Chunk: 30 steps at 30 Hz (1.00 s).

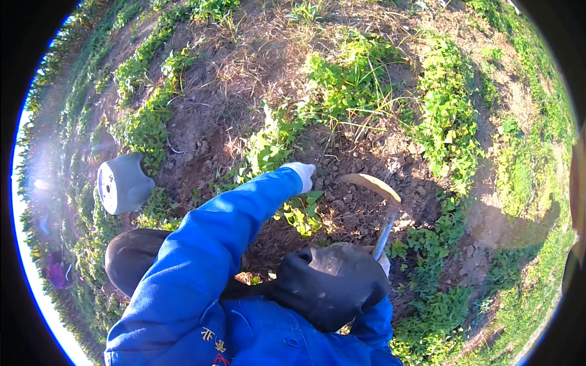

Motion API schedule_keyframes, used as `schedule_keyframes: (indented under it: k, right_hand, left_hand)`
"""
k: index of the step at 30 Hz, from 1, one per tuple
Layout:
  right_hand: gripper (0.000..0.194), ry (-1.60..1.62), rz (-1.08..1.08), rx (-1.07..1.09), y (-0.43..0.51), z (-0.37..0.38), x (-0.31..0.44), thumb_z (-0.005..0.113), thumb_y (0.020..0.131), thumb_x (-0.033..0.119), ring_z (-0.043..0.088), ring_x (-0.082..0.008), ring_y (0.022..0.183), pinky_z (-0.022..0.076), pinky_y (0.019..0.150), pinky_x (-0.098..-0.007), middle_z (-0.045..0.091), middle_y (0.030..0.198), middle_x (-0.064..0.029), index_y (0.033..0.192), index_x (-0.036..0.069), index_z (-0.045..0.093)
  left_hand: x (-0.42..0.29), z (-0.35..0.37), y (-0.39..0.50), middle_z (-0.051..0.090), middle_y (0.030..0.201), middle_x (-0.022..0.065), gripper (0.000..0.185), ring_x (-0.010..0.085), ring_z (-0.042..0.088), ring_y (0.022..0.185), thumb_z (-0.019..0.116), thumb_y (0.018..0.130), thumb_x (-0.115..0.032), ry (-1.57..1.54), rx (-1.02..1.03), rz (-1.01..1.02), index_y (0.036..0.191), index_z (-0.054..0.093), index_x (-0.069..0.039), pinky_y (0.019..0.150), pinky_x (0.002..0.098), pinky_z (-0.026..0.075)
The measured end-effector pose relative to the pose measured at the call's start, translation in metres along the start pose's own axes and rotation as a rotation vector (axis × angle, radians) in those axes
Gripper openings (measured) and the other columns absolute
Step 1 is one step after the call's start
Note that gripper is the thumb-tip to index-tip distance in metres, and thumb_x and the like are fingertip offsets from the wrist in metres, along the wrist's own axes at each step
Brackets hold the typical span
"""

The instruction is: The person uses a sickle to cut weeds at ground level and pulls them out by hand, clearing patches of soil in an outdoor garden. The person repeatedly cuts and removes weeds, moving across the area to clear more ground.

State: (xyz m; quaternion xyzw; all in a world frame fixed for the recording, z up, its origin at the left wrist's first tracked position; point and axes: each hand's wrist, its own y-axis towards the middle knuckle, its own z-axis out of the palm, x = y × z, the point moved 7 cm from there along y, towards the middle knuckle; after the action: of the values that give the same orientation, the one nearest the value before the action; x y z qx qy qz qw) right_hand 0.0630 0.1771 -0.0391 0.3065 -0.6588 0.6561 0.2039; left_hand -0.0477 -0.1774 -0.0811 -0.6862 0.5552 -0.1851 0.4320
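My left hand (304, 175), in a white glove, reaches out over the soil at the middle of the view. Its fingers look curled, and whether a stem lies in them is hidden. Green leafy vines (300, 215) grow just below it, and more foliage (268, 144) stands above and to its left. My right hand (385, 264), also gloved in white, is mostly covered by my dark-trousered knee (334, 279). It grips the metal shaft of a sickle (383, 235). The curved, soil-coloured blade (373, 185) points left toward my left hand, apart from it, above loose broken soil (348, 201).
A grey bucket (130, 183) lies tipped on its side at the left, its base facing outward. Rows of leafy vines (446, 105) run along the right, with dry grass (256, 68) farther ahead. Something purple (57, 272) lies at the far left.
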Motion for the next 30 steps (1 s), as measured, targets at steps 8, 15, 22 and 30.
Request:
schedule_keyframes:
  k: [8,15,22,30]
  right_hand:
    - [0.031,-0.162,-0.077,-0.025,0.009,0.002,0.019,0.078,0.083,0.018,0.061,-0.0097,0.072,0.0511,0.066,-0.0265,0.068,0.083,-0.0035,0.106,0.000,0.068]
    - [0.032,-0.017,-0.064,0.016,0.013,0.011,0.025,0.077,0.084,0.018,0.055,-0.0114,0.051,0.0435,0.047,-0.0274,0.062,0.072,-0.0028,0.105,-0.002,0.064]
    - [0.032,0.060,-0.079,-0.014,0.017,0.013,0.031,0.075,0.087,0.016,0.053,-0.0124,0.046,0.0419,0.043,-0.0277,0.061,0.070,-0.0043,0.108,-0.002,0.062]
    - [0.032,0.071,-0.088,0.015,0.016,0.015,0.027,0.075,0.087,0.015,0.052,-0.0126,0.045,0.0416,0.042,-0.0280,0.060,0.072,-0.0039,0.109,-0.002,0.061]
  left_hand:
    - [0.004,0.003,0.009,0.071,0.117,0.0186,0.037,0.0374,0.066,0.115,0.056,0.087,-0.020,-0.043,0.005,0.041,0.121,0.066,-0.012,0.098,0.0465,0.052]
    - [0.020,0.008,-0.010,0.071,0.120,0.0177,0.035,0.0373,0.065,0.116,0.056,0.090,-0.021,-0.211,-0.048,0.009,0.122,0.067,-0.017,0.101,0.0452,0.051]
    - [-0.019,-0.018,-0.013,0.061,0.131,0.0117,0.032,0.0382,0.067,0.108,0.059,0.093,-0.023,-0.024,-0.372,0.128,0.125,0.062,-0.018,0.092,0.0500,0.055]
    - [0.002,0.000,0.013,0.071,0.121,0.0146,0.037,0.0351,0.066,0.117,0.059,0.085,-0.009,0.046,0.003,0.097,0.121,0.067,-0.016,0.097,0.0468,0.053]
